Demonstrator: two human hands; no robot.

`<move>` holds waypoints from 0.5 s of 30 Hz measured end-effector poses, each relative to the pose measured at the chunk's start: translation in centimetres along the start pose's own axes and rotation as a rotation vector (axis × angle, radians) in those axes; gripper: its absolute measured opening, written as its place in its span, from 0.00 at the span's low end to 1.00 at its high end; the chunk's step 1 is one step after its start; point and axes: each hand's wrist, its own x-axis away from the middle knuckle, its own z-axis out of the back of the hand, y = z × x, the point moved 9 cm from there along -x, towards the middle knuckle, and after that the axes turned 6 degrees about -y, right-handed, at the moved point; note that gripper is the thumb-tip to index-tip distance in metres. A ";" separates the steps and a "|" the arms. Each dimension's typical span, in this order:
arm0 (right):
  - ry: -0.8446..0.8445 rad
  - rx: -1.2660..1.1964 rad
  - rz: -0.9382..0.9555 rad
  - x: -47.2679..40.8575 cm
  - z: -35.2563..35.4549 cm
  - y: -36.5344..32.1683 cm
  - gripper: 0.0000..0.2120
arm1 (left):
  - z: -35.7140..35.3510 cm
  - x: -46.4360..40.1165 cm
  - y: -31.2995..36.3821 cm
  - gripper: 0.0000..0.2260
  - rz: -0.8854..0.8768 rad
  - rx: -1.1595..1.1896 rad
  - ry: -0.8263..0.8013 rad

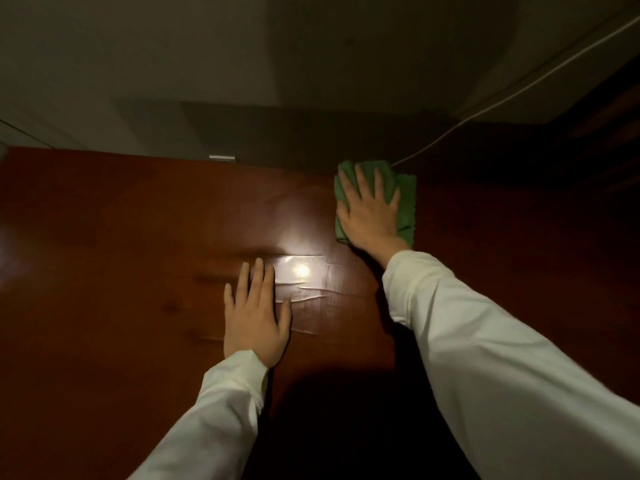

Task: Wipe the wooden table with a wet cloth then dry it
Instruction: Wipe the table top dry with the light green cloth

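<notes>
At the wooden table's (pixel 104 237) far edge, the right hand (pixel 369 213) presses flat, fingers spread, on the green cloth (pixel 407 202), which may slip off.

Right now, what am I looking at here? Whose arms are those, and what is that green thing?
A camera worn on a person's head took this picture, so you see their own arms in pale long sleeves reaching forward. Below them is a shiny reddish-brown wooden table. The right hand presses flat on a folded green cloth near the table's far edge. The left hand holds nothing and rests flat on the wood. The bright patch beside it is a light reflecting off the table. A thin pale cord runs along the wall behind.
</notes>
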 end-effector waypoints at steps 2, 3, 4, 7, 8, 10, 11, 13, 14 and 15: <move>0.006 0.075 0.085 0.9 -0.4 -1.4 0.28 | -0.1 0.0 0.0 0.28 -0.002 0.001 0.004; 0.009 0.123 0.171 2.1 -1.0 -2.9 0.29 | -0.1 0.0 -0.1 0.28 0.000 -0.001 0.007; 0.003 0.177 0.279 3.8 -1.9 -4.5 0.30 | -0.1 -0.1 -0.1 0.28 0.001 -0.006 0.005; 0.009 0.243 0.601 9.8 -4.8 -8.0 0.29 | -0.1 0.0 -0.1 0.29 -0.002 0.000 0.001; -0.003 0.238 0.666 11.2 -5.5 -8.4 0.29 | -0.1 0.0 -0.1 0.29 -0.001 0.010 0.006; -0.008 0.258 0.735 11.8 -6.2 -8.3 0.29 | 0.0 0.1 -0.1 0.28 0.001 0.019 0.011; -0.005 0.271 0.743 11.2 -5.8 -8.2 0.29 | 0.1 0.1 -0.1 0.28 -0.001 0.019 0.016; -0.021 0.271 0.682 8.0 -4.3 -8.2 0.29 | 0.2 0.0 0.0 0.28 -0.005 0.022 0.024; -0.022 0.251 0.616 5.7 -3.4 -8.2 0.29 | 0.3 0.0 0.0 0.27 -0.007 0.020 0.028; -0.023 0.227 0.539 3.3 -2.5 -8.1 0.29 | 0.3 0.0 0.1 0.27 -0.010 0.016 0.033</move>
